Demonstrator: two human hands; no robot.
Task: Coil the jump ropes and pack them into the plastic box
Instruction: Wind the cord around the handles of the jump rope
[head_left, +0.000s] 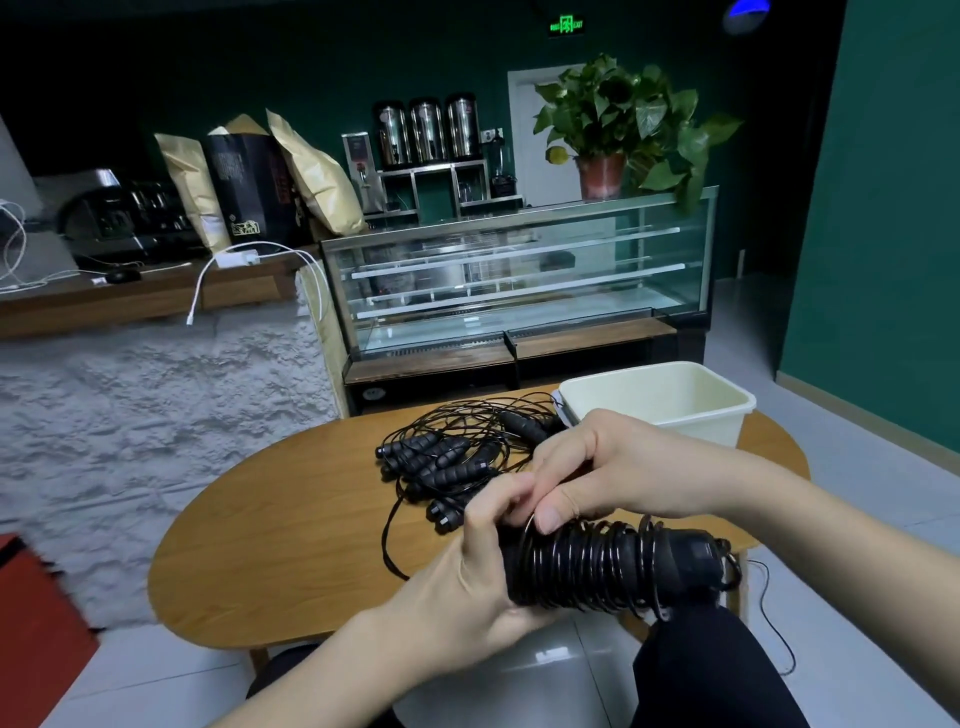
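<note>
Above the near edge of the wooden counter (270, 519): left hand (467, 577) gripping the black jump rope handles (613, 566), cord coiled tightly around them. Right hand (597, 467) with fingers (550, 512) curled, pinching the cord at the coil's left end. Behind: loose jump ropes (441, 462) piled on the counter, beside the white plastic box (660, 400).

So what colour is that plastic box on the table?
The plastic box is cream white, seen in the head view.
</note>
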